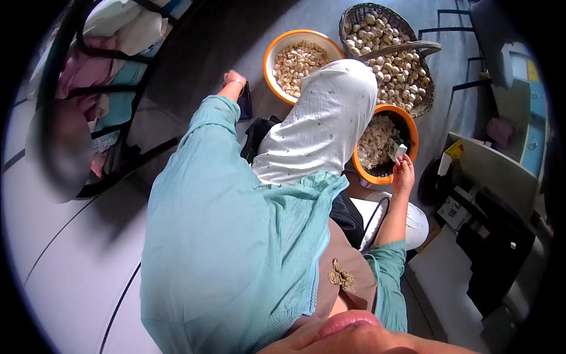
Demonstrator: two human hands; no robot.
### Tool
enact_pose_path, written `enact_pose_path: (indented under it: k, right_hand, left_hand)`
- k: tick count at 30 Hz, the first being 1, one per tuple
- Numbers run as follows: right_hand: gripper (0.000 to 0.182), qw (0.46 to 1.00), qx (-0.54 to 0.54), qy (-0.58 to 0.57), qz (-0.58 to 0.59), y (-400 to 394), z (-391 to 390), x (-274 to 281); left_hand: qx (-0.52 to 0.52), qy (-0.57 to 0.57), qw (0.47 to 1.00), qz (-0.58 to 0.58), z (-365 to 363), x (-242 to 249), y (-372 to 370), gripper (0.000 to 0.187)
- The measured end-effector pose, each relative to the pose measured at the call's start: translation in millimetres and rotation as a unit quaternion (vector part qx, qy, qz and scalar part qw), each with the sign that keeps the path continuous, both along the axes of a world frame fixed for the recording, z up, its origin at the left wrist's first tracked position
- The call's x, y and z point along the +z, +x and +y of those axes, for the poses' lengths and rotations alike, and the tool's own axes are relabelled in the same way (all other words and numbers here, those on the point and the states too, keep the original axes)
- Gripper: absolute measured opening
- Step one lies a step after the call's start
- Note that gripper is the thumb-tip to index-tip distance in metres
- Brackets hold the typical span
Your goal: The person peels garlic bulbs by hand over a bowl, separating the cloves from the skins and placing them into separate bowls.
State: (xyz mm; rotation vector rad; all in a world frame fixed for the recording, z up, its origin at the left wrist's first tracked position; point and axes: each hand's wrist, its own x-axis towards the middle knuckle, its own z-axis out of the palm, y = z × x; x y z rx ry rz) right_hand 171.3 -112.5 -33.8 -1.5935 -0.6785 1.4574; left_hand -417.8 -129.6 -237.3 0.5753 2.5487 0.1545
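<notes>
My right hand (pixel 404 171) pinches a small white-and-green packet (pixel 397 151) above an orange tub (pixel 414 141). Papery garlic skins (pixel 377 144) lie inside that tub. On the other side, my left hand (pixel 234 77) is stretched out low over the dark floor with its fingers curled. What it holds, if anything, is hidden. A dark flat object, like a phone (pixel 245 104), is close by its wrist. Peeled garlic cloves (pixel 299 64) fill part of an orange-rimmed colander (pixel 269 66) beyond my knee.
A wicker basket (pixel 344 26) of whole garlic bulbs (pixel 383 35) stands at the back, its handle arching across. To the left is a black metal rack (pixel 106 91) with folded cloths. Furniture and dark items (pixel 501 242) crowd the right side. My white-clad knee (pixel 330 100) rises between the containers.
</notes>
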Motion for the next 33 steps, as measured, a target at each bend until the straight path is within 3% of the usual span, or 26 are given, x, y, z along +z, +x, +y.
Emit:
enact_pose_path:
  k: [2, 7, 9, 12, 16, 20, 22, 29, 33]
  right_hand:
    - [0.022, 1.000, 0.006, -0.009, -0.002, 1.2, -2.6, 1.1]
    - [0.026, 0.999, 0.021, -0.035, 0.001, 10.9, -12.9, 2.1]
    - [0.026, 0.999, 0.025, -0.046, -0.009, 11.6, -19.7, 7.3]
    - [0.026, 0.998, 0.021, -0.058, -0.018, 16.0, -31.1, 14.9]
    - [0.026, 0.998, 0.016, -0.067, -0.009, 24.5, -40.3, 16.2]
    - [0.026, 0.996, 0.003, -0.086, -0.023, 22.9, -40.3, 17.7]
    - [0.026, 0.996, 0.010, -0.085, -0.010, 24.5, -39.8, 15.5]
    - [0.026, 0.996, 0.016, -0.085, -0.008, 21.6, -40.8, 16.6]
    - [0.024, 0.997, 0.014, -0.080, -0.017, 17.6, -41.6, 20.8]
  left_hand:
    - [0.034, -0.053, 0.996, -0.057, -27.2, 13.2, 9.6, 0.054]
    - [0.032, -0.140, 0.985, -0.097, -52.6, -7.5, 45.7, 0.091]
    - [0.051, -0.133, 0.988, -0.057, -49.9, 3.7, 64.1, 0.083]
    - [0.087, -0.155, 0.984, 0.016, -45.2, -22.1, 71.5, 0.075]
    - [0.091, -0.158, 0.983, 0.015, -42.0, -29.7, 67.0, 0.068]
    - [0.086, -0.151, 0.985, 0.017, -41.4, -29.9, 62.7, 0.070]
    - [0.117, -0.118, 0.986, 0.010, -40.8, -27.0, 61.1, 0.088]
    - [0.078, -0.163, 0.983, -0.016, -37.8, -26.1, 50.0, 0.088]
    - [0.157, -0.207, 0.964, -0.055, -67.4, 1.3, 49.6, 0.082]
